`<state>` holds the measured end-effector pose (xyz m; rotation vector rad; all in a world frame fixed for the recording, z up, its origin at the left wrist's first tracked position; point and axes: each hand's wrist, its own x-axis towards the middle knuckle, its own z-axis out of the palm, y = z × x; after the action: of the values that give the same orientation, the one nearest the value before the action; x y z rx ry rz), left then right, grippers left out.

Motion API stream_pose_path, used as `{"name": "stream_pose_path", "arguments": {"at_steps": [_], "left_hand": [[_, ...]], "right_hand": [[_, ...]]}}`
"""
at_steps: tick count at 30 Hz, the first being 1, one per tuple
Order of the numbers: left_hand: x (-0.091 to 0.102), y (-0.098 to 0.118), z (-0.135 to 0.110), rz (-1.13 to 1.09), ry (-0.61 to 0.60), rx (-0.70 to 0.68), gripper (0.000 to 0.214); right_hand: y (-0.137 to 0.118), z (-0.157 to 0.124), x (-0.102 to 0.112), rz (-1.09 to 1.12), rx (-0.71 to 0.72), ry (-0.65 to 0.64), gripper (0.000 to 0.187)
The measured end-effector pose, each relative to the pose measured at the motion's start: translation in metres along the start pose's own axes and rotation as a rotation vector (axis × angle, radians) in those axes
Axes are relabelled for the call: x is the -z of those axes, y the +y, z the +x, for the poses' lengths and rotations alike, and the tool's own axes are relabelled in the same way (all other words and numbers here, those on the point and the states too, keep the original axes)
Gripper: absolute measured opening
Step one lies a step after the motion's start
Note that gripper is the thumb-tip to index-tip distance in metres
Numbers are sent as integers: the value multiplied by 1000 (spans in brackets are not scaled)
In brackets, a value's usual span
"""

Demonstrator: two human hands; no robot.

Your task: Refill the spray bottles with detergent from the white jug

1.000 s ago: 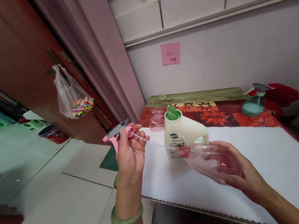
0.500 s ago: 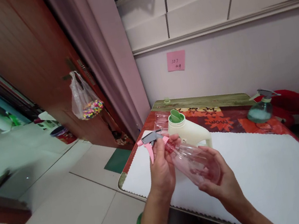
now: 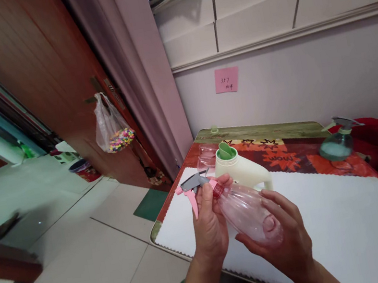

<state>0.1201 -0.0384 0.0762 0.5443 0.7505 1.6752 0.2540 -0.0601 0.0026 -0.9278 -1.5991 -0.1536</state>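
A clear pink spray bottle (image 3: 247,214) is held tilted over the table, its grey and pink trigger head (image 3: 196,184) pointing left. My left hand (image 3: 210,223) is closed around the neck and pink collar, thumb on top. The bottle's lower body is gripped by my right hand (image 3: 287,231), fingers along the far side and thumb beneath. Just behind them stands a cream jug (image 3: 237,167) with a green spout in its open mouth. To the left of the jug is a clear pinkish container (image 3: 207,155), partly hidden.
A white mat (image 3: 345,221) covers much of the patterned table (image 3: 283,159). Another spray bottle (image 3: 336,144) stands at the right, near a red object (image 3: 377,132). A small green cap (image 3: 213,129) sits at the back edge. At left, a bag (image 3: 113,125) hangs from the door.
My right hand has shifted its grip round the bottle's base, and the bottle has turned slightly. My left hand stays at the neck. The view has moved a little.
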Motion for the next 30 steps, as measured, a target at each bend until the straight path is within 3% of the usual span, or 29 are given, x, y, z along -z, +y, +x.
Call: {"name": "stream_pose_path", "arguments": {"at_steps": [5, 10, 22, 27, 30], "left_hand": [[-1, 4, -2, 6, 22, 0, 26], [-1, 9, -3, 1, 45, -53, 27], [2, 5, -2, 15, -20, -41, 28], [5, 3, -2, -1, -54, -57, 26], [5, 4, -3, 4, -48, -15, 33]], "right_hand": [[0, -5, -2, -84, 111, 48, 106], [5, -16, -2, -92, 183, 29, 101], [-13, 2, -2, -73, 105, 27, 108], [-16, -1, -3, -36, -8, 0, 100], [-17, 1, -4, -73, 47, 44, 100]]}}
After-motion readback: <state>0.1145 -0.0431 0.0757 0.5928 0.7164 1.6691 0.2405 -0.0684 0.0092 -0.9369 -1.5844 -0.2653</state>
